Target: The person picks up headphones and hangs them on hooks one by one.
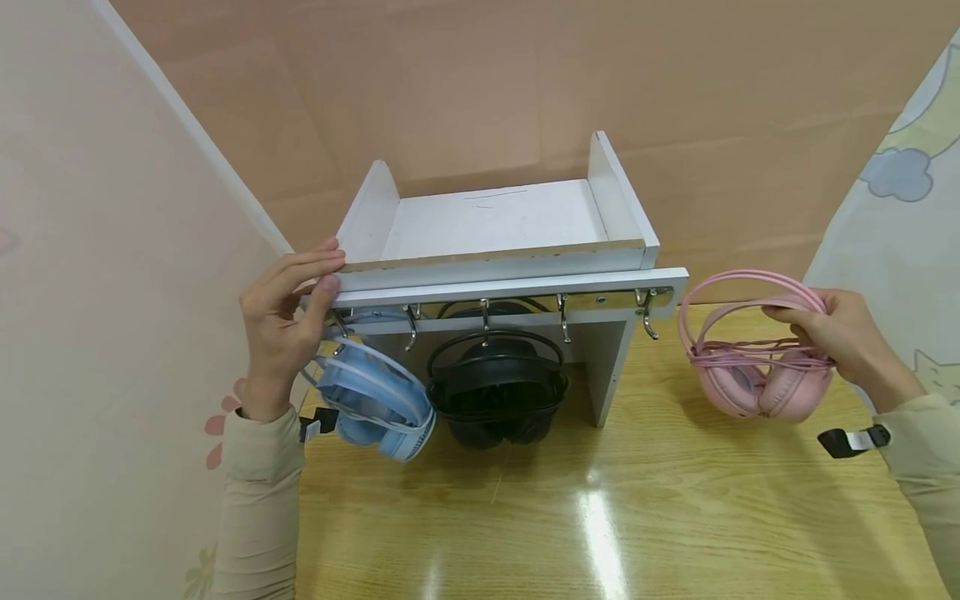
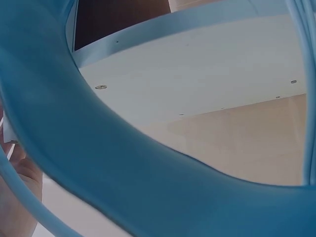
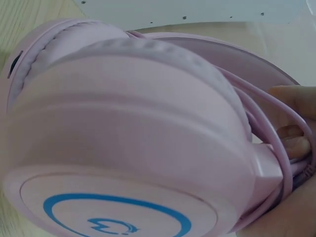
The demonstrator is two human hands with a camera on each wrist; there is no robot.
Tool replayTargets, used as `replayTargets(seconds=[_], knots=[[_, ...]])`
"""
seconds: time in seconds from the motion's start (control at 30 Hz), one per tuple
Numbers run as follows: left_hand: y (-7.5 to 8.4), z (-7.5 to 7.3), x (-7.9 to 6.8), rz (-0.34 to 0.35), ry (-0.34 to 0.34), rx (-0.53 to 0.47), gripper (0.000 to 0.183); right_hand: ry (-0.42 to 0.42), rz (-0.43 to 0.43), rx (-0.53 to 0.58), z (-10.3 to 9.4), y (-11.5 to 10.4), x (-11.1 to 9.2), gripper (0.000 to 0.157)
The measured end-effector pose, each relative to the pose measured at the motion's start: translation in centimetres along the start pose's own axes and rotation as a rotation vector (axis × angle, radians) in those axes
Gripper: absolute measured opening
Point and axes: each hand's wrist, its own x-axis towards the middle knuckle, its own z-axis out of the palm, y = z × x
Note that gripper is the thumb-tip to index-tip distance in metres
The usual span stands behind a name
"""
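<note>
My left hand (image 1: 288,312) grips the left end of a white hook shelf (image 1: 491,271), fingers over its top edge and thumb on the front. Just below that hand, light blue headphones (image 1: 371,392) hang tilted from the left hook; their band (image 2: 113,163) fills much of the left wrist view. Black headphones (image 1: 498,385) hang at the middle hook. Out to the right of the shelf, my right hand (image 1: 851,333) holds pink headphones (image 1: 797,392) by the headband, earcups down, their cable wound across the band. In the right wrist view, one pink earcup (image 3: 128,128) bears a blue ring.
Between the black headphones and the shelf's right end are bare metal hooks (image 1: 563,318), including one at the far right (image 1: 647,315). The shelf stands on a glossy wooden table (image 1: 525,517). A brown backdrop (image 1: 480,75) rises behind, with patterned panels (image 1: 112,292) at both sides.
</note>
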Motion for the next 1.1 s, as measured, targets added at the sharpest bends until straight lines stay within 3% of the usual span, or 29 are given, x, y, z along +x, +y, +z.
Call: replayTargets(seconds=[0.67,1.1], knots=[[0.0,0.0,0.0,-0.004,0.004,0.003,0.016,0.02,-0.201,0.101,0.5,-1.3,-3.3,0.035],[0.2,0.0,-0.3,-0.005,0.01,0.016,0.017,0.037,-0.374,0.273,1.2,-1.7,-6.0,0.037]])
